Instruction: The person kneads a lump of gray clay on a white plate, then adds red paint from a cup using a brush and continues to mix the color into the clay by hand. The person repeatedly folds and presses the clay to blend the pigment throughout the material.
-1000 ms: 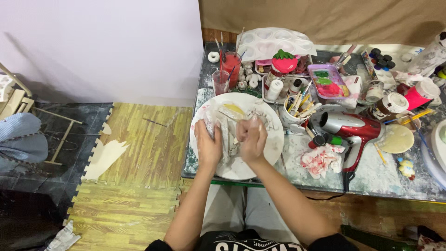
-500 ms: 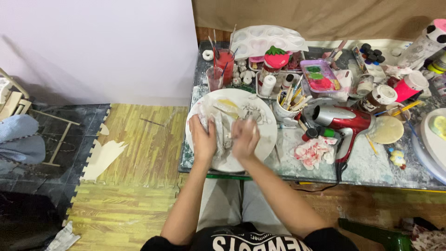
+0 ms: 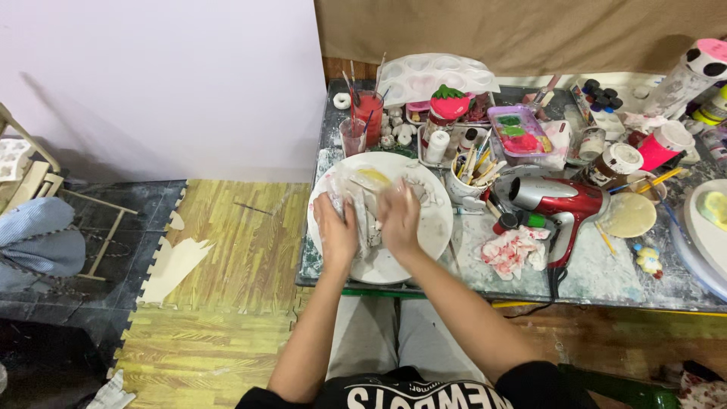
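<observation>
A crumpled, paint-smeared sheet of clear plastic wrap [image 3: 363, 198] sits bunched on the big white round plate [image 3: 435, 227], and both hands are closed on it: the left hand [image 3: 335, 229] pinches the near-left part of the bundle with fingers curled over it, while the right hand [image 3: 399, 216] grips the right side, knuckles up, so the wrap is pressed between them just above the plate's middle. Held that way, over the plate, any wet colour would seem to land on the plate rather than the tabletop. The plate lies at the near-left corner of the marbled work table [image 3: 606, 280], its near rim close to the table's front edge, and left of it the table ends, with only the yellow wood-pattern floor mat [image 3: 227, 250] beyond, so there is free room on that side and toward the person's lap. To the right it is tight: a white cup of brushes [image 3: 466, 178] stands just beside the plate's rim, a red hair dryer [image 3: 564, 204] lies next to that, and a stained tissue [image 3: 515, 251] rests near its handle. Farther back, a red glass with brushes [image 3: 367, 113] and a strawberry-topped jar [image 3: 447, 106] crowd the far side.
</observation>
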